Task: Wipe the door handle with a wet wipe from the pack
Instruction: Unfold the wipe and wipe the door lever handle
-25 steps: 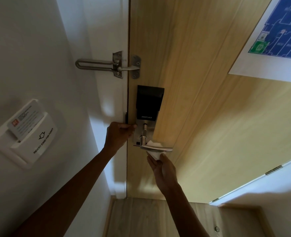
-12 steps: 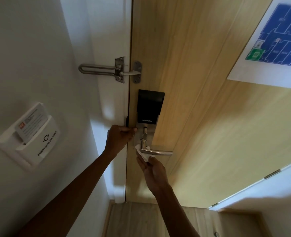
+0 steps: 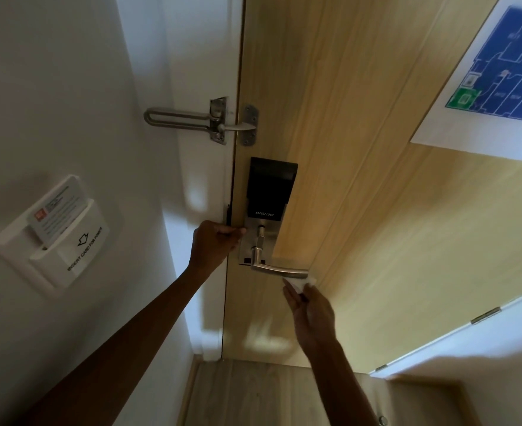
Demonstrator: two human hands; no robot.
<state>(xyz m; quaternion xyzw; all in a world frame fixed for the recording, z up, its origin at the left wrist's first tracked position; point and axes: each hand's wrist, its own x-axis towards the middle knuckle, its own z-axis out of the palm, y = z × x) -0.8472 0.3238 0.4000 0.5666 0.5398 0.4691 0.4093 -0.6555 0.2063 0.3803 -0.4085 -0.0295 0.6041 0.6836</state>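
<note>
A silver lever door handle [image 3: 279, 269] sticks out from the smart lock plate [image 3: 267, 210] on the wooden door [image 3: 361, 179]. My right hand [image 3: 312, 312] is just below the handle's free right end and pinches a white wet wipe [image 3: 299, 284] against its underside. My left hand [image 3: 215, 244] is curled on the door's edge beside the lock plate, its fingers closed around that edge. The wipe pack is not in view.
A metal swing-bar door guard [image 3: 201, 121] bridges frame and door above the lock. A key-card power holder [image 3: 57, 229] with a card in it is on the left wall. An evacuation plan [image 3: 496, 72] hangs on the door at upper right. Wooden floor [image 3: 269, 395] lies below.
My right hand slid the wipe along the handle, first left to its base near the plate, then right to the free end. My left hand stayed on the door edge.
</note>
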